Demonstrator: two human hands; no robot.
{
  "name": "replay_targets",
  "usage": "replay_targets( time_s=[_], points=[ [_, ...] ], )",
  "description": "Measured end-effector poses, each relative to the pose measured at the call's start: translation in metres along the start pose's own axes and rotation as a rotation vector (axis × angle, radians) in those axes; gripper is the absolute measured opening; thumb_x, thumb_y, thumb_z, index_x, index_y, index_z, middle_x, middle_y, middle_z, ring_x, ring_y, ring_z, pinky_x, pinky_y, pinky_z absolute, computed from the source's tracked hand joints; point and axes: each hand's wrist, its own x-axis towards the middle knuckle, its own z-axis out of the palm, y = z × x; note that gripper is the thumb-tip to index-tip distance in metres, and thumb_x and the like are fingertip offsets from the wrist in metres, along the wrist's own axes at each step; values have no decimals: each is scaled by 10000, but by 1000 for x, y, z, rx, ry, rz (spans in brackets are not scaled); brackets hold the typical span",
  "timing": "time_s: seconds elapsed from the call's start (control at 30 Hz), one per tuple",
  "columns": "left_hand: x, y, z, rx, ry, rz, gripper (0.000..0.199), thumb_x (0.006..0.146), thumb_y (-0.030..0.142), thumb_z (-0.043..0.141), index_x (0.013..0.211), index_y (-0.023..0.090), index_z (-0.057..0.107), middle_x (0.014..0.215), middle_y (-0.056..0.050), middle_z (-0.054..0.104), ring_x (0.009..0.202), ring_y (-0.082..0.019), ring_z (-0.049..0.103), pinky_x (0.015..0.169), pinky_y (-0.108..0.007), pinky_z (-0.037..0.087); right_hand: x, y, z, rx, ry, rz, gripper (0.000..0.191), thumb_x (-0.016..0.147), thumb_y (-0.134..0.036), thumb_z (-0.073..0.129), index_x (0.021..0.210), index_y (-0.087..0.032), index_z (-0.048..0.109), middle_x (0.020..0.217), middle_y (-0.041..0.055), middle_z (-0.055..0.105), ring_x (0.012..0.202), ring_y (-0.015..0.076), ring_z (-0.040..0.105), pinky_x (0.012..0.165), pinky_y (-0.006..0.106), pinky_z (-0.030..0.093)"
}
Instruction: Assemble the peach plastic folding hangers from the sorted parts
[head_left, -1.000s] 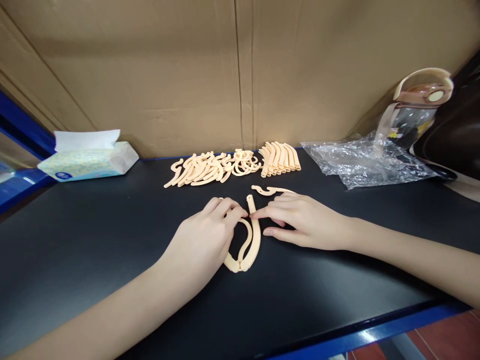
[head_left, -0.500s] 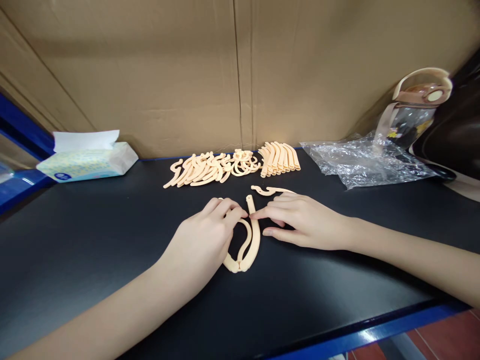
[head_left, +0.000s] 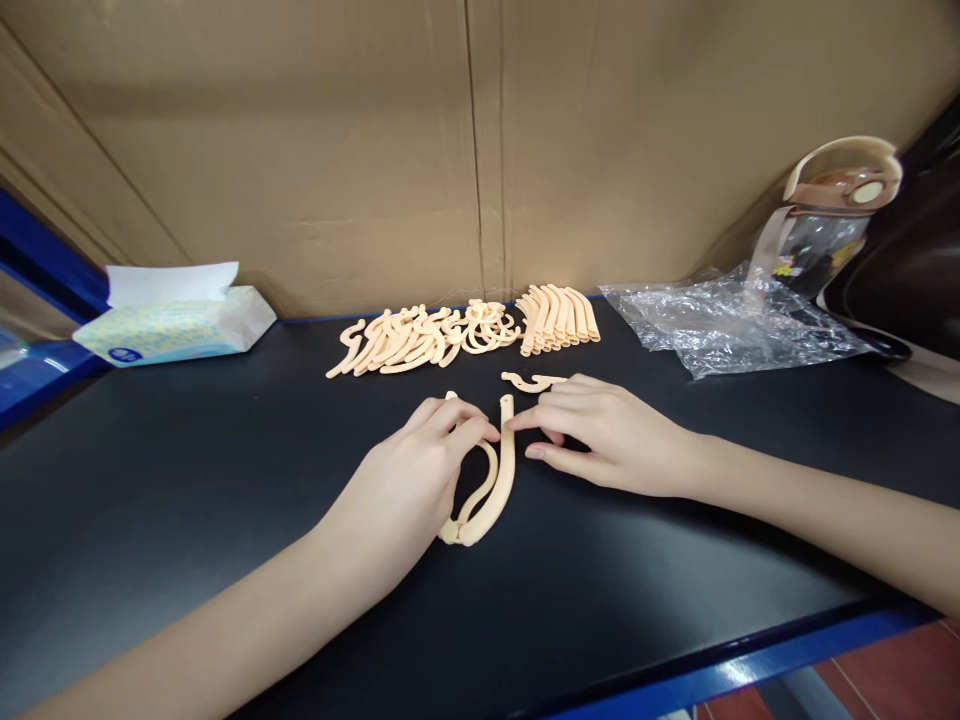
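On the black tabletop, between my hands, lie curved beige plastic pieces that look like clothes-hanger parts, meeting at a low end. The right-hand curved arm stretches away from me, a small hole near its far tip. Inside it bends a thinner curved piece. My left hand curls over the left side of these pieces, fingers closed, hiding much of them. My right hand has thumb and fingers apart, its index fingertip touching the right-hand arm. Partly under its fingers, a separate hook-shaped piece shows.
Behind are a heap of beige hook pieces and a row of curved beige arms. A tissue pack sits at the left. A clear plastic bag and a drinking bottle are at right, before a cardboard wall.
The joined end of the beige pieces has slid left, while the right-hand arm's far tip has shifted slightly right. Both hands stay nearly in place.
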Motion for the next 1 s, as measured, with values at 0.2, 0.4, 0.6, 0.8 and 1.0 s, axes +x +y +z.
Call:
replay_targets(
  time_s=[0.2,0.4,0.6,0.8,1.0],
  points=[
    [1,-4,4,-75,46,27,468,779,-47,339,1016,220,642,1108,-33,613,1011,-194,528,841,-335,519,1,7,1,-63,134,150,249,929,-284,459,1080,-176,625,918,58,632,890,191,547,817,335,413],
    [1,-7,7,-93,45,53,541,713,-102,334,988,248,643,1123,-7,598,1000,-182,531,848,-325,499,0,11,3,-122,169,177,265,926,-256,466,1130,-184,619,1095,73,628,1052,206,539,915,365,403],
    [1,-4,4,-121,9,76,565,680,-104,323,1012,245,618,1156,-5,579,1034,-181,527,873,-327,488,0,13,6,-102,138,223,262,928,-221,464,1146,-203,610,1100,23,671,1049,170,568,931,333,385],
    [1,-5,3,-159,-24,76,578,660,-92,323,1016,254,620,1155,5,593,1063,-182,545,905,-342,474,1,11,5,-137,143,277,205,894,-255,534,1053,-194,647,896,19,678,910,179,580,857,329,382],
    [1,-11,8,-199,-4,80,600,658,-96,269,995,257,618,1168,17,587,1133,-176,522,919,-354,472,0,12,6,-170,140,289,224,853,-320,603,1017,-180,664,814,14,651,869,185,559,851,325,371]
  ],
)
